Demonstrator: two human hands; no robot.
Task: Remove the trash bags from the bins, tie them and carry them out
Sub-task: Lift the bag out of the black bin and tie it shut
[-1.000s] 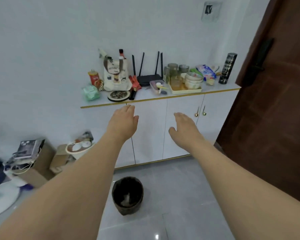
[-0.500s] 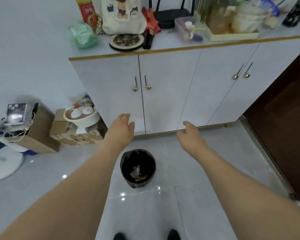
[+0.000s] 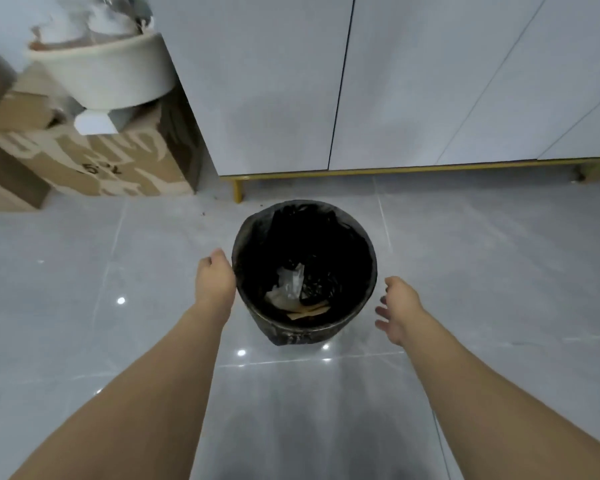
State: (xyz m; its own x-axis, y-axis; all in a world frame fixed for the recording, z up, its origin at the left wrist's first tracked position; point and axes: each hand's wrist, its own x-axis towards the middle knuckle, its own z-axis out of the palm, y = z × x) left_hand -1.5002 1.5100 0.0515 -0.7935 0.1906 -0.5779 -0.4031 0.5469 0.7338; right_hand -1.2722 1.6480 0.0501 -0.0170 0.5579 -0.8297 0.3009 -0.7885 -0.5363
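Reaching down with both arms, we bring our hands to either side of a small round bin (image 3: 305,327) that stands on the grey tiled floor (image 3: 482,258), just in front of a white cabinet (image 3: 281,81) with a gold base strip. A black trash bag (image 3: 257,223) lines the bin, its edge folded over the rim. Inside lie crumpled white paper and a few tan scraps at the bottom.

Our left hand (image 3: 213,282) sits at the bin's left rim, fingers curled inward and touching or nearly touching the bag's edge; we cannot tell whether it has actually gripped the plastic. Our right hand (image 3: 397,308) hangs just beside the bin's right wall, apart from it, with the fingers loosely spread and nothing in them.

To the left of the cabinet, a printed cardboard box (image 3: 94,161) rests on the floor, and a white bowl-shaped tub (image 3: 108,77) sits on top of it, blurred at the upper edge of the view. Another brown box (image 3: 4,188) stands further left, partly cut off. Small dark crumbs dot the floor between the box and the bin. Ceiling lights reflect as bright spots on the glossy tiles near our forearms.
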